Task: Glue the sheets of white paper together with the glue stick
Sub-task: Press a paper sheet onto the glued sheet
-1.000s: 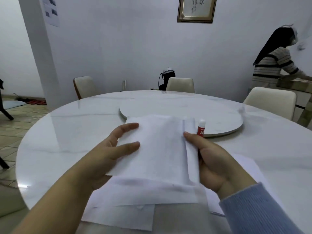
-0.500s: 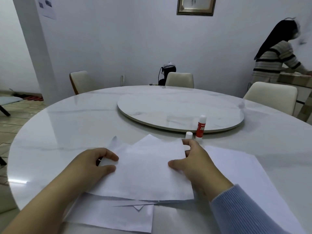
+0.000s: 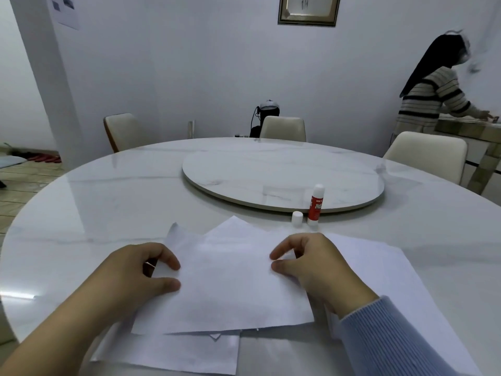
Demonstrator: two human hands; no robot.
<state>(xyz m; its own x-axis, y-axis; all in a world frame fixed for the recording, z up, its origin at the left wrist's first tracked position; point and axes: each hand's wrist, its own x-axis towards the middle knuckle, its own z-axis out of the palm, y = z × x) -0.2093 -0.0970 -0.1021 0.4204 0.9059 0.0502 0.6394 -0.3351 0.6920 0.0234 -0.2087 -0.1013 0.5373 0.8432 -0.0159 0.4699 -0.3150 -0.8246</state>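
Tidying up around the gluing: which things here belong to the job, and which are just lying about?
Job: top white sheet, sheets beneath, glue stick, its cap.
Lying about: turntable, chairs, framed picture.

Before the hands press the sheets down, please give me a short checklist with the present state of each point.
1. Top white paper sheet lies flat on the round white marble table: ok.
2. Left hand holds the top sheet's left edge: ok.
3. Right hand holds its right edge: ok.
4. Red and white glue stick stands upright, away from the hands: ok.
5. Small white cap is back on the stick: not ok, it stands beside it.
6. Glue is already spread between the sheets: cannot tell.
7. Sheet edges are aligned: not ok, corners of lower sheets stick out.
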